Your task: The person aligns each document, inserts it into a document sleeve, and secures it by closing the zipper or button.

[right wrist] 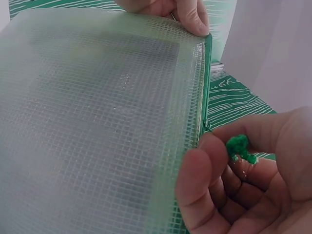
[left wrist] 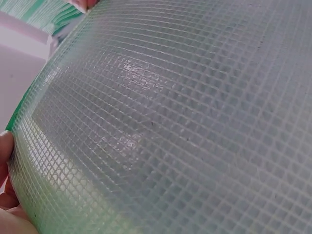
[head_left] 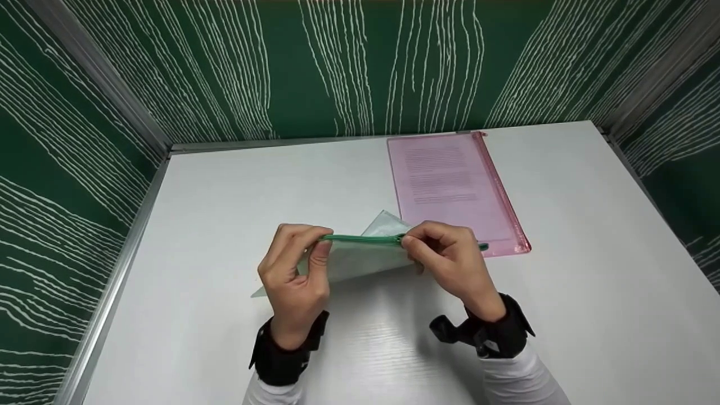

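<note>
A translucent pale-green mesh zipper pouch (head_left: 360, 264) is held up off the table by its green zipper (head_left: 365, 240). My left hand (head_left: 295, 275) pinches the zipper edge at its left end between thumb and fingers. At the zipper's right part, my right hand (head_left: 453, 259) pinches the zipper pull, its other fingers curled. The right wrist view shows a bunched green piece (right wrist: 238, 147) beside those fingers. A greyish sheet shows faintly through the mesh (right wrist: 97, 112). The pouch's surface (left wrist: 161, 112) fills most of the left wrist view.
A pink zipper pouch (head_left: 450, 219) with a printed page inside lies flat on the white table (head_left: 225, 197), behind and to the right of the green one. Green panels (head_left: 377, 67) with white wavy lines stand around the table's back and sides.
</note>
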### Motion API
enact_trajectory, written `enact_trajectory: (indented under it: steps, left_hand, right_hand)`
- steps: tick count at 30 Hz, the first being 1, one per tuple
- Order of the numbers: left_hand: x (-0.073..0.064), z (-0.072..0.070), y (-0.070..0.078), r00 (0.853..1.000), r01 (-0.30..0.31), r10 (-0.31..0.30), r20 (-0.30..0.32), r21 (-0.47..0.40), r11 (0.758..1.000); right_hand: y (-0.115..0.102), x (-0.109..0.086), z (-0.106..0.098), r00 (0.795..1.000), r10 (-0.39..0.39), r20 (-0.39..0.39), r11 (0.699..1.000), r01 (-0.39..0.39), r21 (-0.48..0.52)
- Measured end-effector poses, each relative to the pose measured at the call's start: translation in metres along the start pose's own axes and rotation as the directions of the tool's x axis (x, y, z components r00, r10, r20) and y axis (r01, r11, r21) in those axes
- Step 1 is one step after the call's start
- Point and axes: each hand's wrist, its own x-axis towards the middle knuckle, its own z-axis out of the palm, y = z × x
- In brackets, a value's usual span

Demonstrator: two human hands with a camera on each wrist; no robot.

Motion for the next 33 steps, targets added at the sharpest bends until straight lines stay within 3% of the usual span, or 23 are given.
enact_trajectory:
  steps: [8, 13, 24, 33]
  left_hand:
    - [0.000, 0.001, -0.002, 0.999, -0.025, 0.026, -0.042, 0.016, 1.000]
    - [0.001, -0.002, -0.003, 0.995, 0.004, 0.001, -0.102, 0.048, 0.999]
    - [0.002, -0.003, -0.005, 0.993, 0.017, -0.009, -0.118, 0.067, 0.998]
    - [0.008, -0.011, -0.003, 0.973, 0.062, -0.051, -0.227, 0.044, 0.997]
  right_hand:
    - [0.000, -0.001, -0.002, 1.000, 0.005, -0.005, 1.000, -0.005, -0.014]
    - [-0.001, -0.001, -0.005, 0.999, 0.046, -0.024, 0.998, -0.047, -0.042]
    - [-0.001, 0.001, -0.006, 0.997, 0.068, -0.027, 0.996, -0.070, -0.061]
    - [0.000, 0.003, -0.012, 0.990, 0.128, -0.064, 0.989, -0.132, -0.070]
